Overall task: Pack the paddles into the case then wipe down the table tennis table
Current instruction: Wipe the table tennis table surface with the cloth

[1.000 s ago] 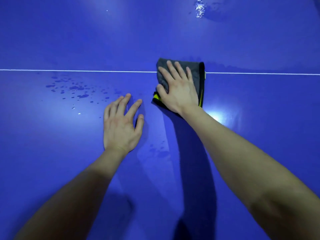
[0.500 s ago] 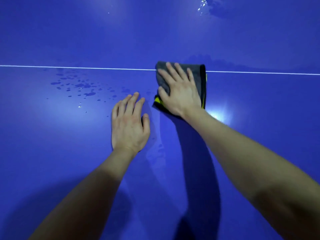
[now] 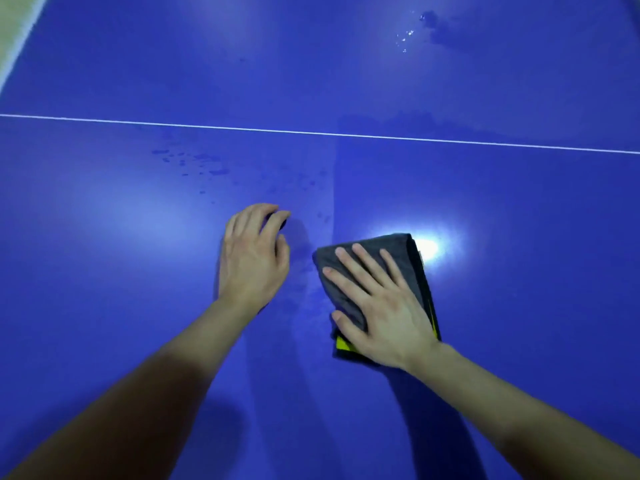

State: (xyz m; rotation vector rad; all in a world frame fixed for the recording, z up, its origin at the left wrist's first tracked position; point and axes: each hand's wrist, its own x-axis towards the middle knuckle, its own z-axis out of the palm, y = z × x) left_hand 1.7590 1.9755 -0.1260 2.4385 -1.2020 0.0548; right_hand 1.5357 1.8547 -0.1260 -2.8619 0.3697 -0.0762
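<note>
**Cloth flat on the blue table, right hand on top of it**

The folded grey cloth with black and yellow edging (image 3: 398,244) lies flat on the glossy blue table tennis table (image 3: 104,306), on the near side of the thin white line (image 3: 311,132) and well short of it. The right hand (image 3: 384,313) presses it palm down, fingers straight and spread, not grabbing. The palm hides most of the cloth's near half; only a yellow corner pokes out by the thumb.

The left hand (image 3: 252,258) is just beside the cloth, fingers loosely bent, tips on the bare surface, holding nothing. Can't tell if its palm touches.

Between that hand and the line there's a faint scatter of small dark water drops (image 3: 194,164). Beyond the line, off to the right, is a wet patch with glinting beads (image 3: 429,26). A bright glare (image 3: 429,247) sits at the cloth's far corner. The frame cuts the table off everywhere except top left, where a pale strip of floor (image 3: 10,26) shows.
</note>
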